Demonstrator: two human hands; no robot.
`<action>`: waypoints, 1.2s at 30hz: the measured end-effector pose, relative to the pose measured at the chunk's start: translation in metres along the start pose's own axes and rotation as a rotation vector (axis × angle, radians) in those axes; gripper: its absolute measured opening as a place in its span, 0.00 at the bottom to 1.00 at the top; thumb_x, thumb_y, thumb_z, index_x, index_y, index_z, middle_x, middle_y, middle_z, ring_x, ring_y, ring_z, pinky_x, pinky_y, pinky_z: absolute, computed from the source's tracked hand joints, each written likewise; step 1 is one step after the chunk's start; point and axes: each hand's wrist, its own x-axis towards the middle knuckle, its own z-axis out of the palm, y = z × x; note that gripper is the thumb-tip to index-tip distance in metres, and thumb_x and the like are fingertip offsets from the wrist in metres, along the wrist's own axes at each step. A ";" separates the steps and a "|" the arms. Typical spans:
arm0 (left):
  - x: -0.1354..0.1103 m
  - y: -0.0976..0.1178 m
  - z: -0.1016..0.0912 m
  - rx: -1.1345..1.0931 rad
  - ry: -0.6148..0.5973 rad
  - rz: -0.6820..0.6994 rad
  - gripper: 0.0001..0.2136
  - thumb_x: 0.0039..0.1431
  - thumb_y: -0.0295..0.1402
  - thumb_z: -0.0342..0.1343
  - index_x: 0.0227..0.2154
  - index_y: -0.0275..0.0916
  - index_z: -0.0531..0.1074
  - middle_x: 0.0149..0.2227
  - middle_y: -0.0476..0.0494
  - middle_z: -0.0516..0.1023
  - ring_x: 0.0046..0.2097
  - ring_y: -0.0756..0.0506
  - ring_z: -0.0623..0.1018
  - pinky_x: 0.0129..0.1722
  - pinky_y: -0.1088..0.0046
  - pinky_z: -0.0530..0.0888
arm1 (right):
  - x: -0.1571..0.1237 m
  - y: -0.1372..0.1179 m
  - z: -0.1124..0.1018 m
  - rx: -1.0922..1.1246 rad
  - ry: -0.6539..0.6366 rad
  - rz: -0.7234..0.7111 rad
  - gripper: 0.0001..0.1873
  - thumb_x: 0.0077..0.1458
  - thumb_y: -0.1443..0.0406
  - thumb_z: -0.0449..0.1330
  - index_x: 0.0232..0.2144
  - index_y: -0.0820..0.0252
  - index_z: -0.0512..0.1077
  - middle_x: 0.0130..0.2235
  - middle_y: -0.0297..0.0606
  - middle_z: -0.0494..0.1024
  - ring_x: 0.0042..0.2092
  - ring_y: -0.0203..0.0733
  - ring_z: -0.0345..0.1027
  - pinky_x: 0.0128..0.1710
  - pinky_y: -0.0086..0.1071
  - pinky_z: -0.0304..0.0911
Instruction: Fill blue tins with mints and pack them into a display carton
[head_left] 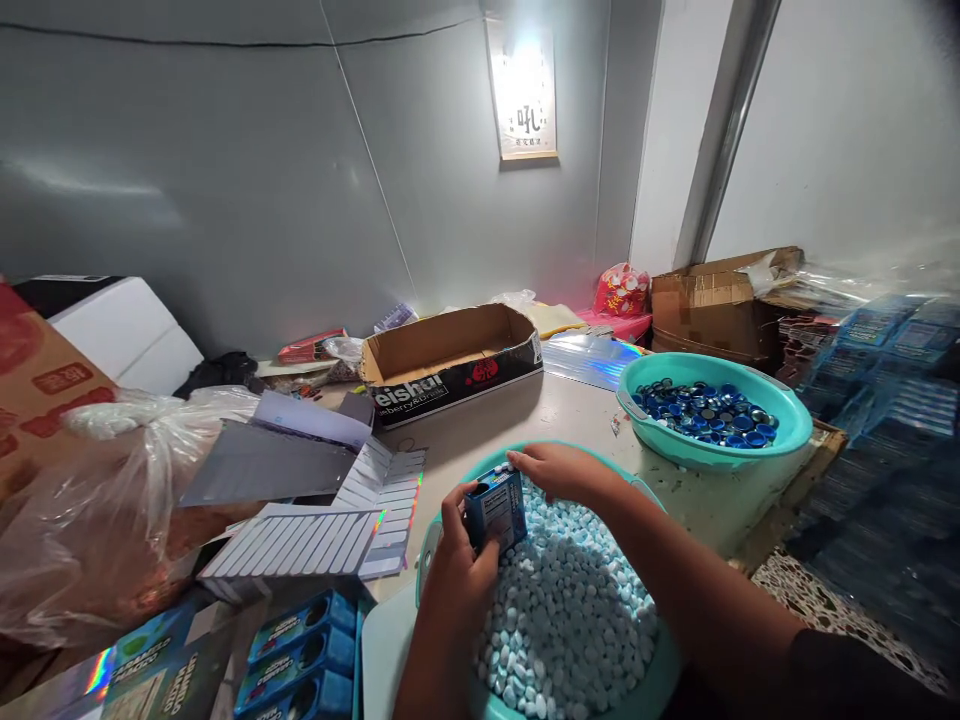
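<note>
My left hand (466, 575) is wrapped round a small blue printed box (501, 515), held upright with a dark round hole showing in its top. White and pale-blue candies (570, 600) fill the large teal tub (666, 672) beneath it. Over the far side of the tub, my right hand (555, 470) has its fingers drawn together at the box's upper right edge. Small white bits show by those fingertips; what they pinch, if anything, is too small to tell.
A second teal basin (787, 425) with blue round caps (705, 415) stands at right. Similar blue boxes (300, 655) sit front left, near a folded divider sheet (300, 545) and a plastic bag (135, 500). Behind lies a cut-down carton (457, 385); wrapped stacks (877, 480) stand far right.
</note>
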 end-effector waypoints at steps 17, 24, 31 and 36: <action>0.000 -0.002 -0.003 0.057 -0.023 -0.032 0.24 0.56 0.44 0.57 0.54 0.46 0.64 0.48 0.39 0.77 0.46 0.40 0.79 0.36 0.68 0.76 | -0.007 -0.018 0.005 0.003 0.224 -0.342 0.13 0.58 0.73 0.60 0.22 0.62 0.75 0.28 0.36 0.73 0.32 0.36 0.65 0.34 0.30 0.56; 0.000 0.001 -0.003 0.007 -0.044 0.012 0.24 0.56 0.47 0.58 0.54 0.47 0.63 0.50 0.40 0.77 0.46 0.42 0.79 0.38 0.67 0.77 | -0.011 -0.022 0.013 0.011 0.220 -0.417 0.14 0.59 0.73 0.58 0.21 0.62 0.75 0.27 0.35 0.72 0.32 0.36 0.65 0.34 0.30 0.56; -0.001 0.004 -0.002 -0.021 -0.030 -0.024 0.33 0.56 0.48 0.59 0.61 0.46 0.56 0.54 0.36 0.76 0.51 0.40 0.79 0.50 0.59 0.75 | -0.016 -0.030 0.015 0.177 0.163 -0.441 0.12 0.58 0.72 0.60 0.23 0.61 0.76 0.29 0.34 0.73 0.32 0.34 0.66 0.34 0.29 0.57; -0.001 0.006 -0.001 0.013 -0.023 -0.042 0.34 0.55 0.49 0.59 0.61 0.43 0.57 0.52 0.34 0.77 0.49 0.39 0.80 0.49 0.59 0.75 | -0.016 -0.030 0.021 0.339 0.157 -0.429 0.09 0.54 0.74 0.60 0.28 0.59 0.78 0.31 0.33 0.75 0.31 0.34 0.66 0.33 0.28 0.60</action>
